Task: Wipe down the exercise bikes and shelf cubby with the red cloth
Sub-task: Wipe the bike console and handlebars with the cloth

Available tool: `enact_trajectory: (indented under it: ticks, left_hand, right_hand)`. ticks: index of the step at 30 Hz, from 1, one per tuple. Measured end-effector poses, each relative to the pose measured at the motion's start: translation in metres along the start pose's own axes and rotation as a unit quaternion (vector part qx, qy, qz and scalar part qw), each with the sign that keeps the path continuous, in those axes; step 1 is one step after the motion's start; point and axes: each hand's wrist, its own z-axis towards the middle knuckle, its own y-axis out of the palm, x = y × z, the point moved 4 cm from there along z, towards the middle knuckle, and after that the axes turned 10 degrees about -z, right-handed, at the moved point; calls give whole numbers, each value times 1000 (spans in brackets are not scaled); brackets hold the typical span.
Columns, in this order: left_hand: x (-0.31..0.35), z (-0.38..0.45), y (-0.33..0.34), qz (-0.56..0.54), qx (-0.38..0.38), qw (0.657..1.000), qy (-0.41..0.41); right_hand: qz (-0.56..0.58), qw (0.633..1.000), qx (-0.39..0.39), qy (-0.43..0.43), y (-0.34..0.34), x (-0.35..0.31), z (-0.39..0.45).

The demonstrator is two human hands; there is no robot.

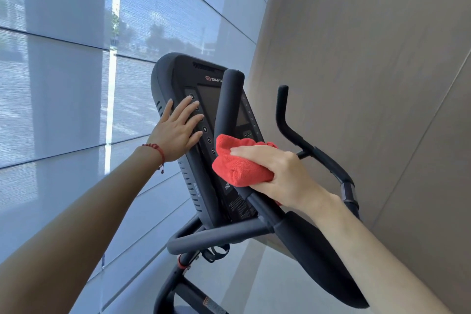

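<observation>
A black exercise bike fills the middle of the head view, its console [178,76] tilted toward me. My left hand [177,131] lies flat and open on the console's left edge, fingers spread over the round buttons. My right hand [280,173] grips the folded red cloth [237,160] and presses it against the near upright handlebar [229,99], low on the bar. A second handlebar [285,115] rises to the right, untouched. No shelf cubby is in view.
A big window with sheer blinds [76,58] covers the left and far side. A beige panelled wall [369,58] stands close on the right of the bike. The bike's frame tubes [211,237] and padded armrest [318,262] are below my right arm.
</observation>
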Motion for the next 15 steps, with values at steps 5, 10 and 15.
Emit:
enact_trajectory:
  ticks: [5,10,15]
  left_hand:
    - [-1,-1,-2,-3,-11,1000,2]
    - [0,-1,-2,7,-17,1000,-3]
    - [1,-2,-1,8,-12,1000,-2]
  right_hand:
    - [-1,999,-41,-4,-9,-4,-14]
    - [11,1000,3,7,-30,-3,-17]
    - [-24,999,21,13,-10,-7,0]
